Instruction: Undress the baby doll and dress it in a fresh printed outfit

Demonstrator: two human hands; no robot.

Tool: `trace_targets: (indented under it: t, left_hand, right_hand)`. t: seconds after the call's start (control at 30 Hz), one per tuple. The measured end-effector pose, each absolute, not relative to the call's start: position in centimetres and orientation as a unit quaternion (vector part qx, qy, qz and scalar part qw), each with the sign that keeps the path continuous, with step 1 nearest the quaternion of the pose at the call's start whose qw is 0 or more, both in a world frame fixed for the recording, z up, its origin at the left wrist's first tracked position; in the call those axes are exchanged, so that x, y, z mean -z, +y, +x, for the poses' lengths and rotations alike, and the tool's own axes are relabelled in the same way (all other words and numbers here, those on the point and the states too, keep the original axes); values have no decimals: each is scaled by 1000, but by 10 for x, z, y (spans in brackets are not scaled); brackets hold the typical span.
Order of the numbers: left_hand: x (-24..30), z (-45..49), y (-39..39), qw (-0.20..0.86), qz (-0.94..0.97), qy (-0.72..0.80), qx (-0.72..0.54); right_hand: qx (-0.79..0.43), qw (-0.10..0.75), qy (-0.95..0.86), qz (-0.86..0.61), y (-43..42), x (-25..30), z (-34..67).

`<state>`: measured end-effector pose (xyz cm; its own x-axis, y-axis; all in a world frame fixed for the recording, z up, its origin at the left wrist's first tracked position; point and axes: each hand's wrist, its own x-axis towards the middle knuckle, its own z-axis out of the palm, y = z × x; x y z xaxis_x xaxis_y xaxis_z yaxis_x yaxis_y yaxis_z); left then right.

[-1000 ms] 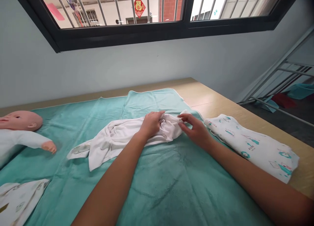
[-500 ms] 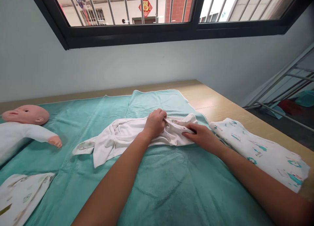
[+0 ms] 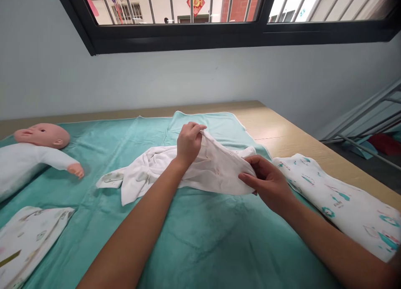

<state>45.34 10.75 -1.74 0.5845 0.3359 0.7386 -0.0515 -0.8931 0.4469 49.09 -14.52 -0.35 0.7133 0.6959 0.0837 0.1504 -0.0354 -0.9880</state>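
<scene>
A white baby garment (image 3: 216, 168) lies across the green blanket (image 3: 200, 239), its near layer lifted between my hands. My left hand (image 3: 189, 143) pinches an upper edge of the cloth and holds it raised off the blanket. Lower and to the right, my right hand (image 3: 266, 178) grips the garment's edge between thumb and fingers. The garment's sleeve end stays flat on the left side. My left forearm hides part of its middle.
A baby doll (image 3: 40, 155) in white lies at the left. Folded printed cloth (image 3: 34, 234) rests at the lower left, and another white printed cloth (image 3: 338, 201) at the right. The wooden tabletop (image 3: 282, 134) meets the wall below a barred window.
My left hand has risen, pulling the garment's edge up off the blanket. My right hand has shifted slightly right and down with its edge, so the cloth is now stretched between them.
</scene>
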Motion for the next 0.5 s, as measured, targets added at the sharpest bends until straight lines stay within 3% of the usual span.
trace_targets:
  t: [0.1, 0.3, 0.5]
  left_hand:
    - [12, 451, 106, 245, 847, 146, -449]
    - [9, 457, 89, 635, 714, 165, -245]
    - [16, 461, 83, 782, 579, 168, -159]
  right_hand:
    - [-246, 640, -296, -665, -144, 1, 482]
    - [-250, 595, -343, -683, -141, 3, 465]
    - [-125, 489, -520, -689, -136, 16, 453]
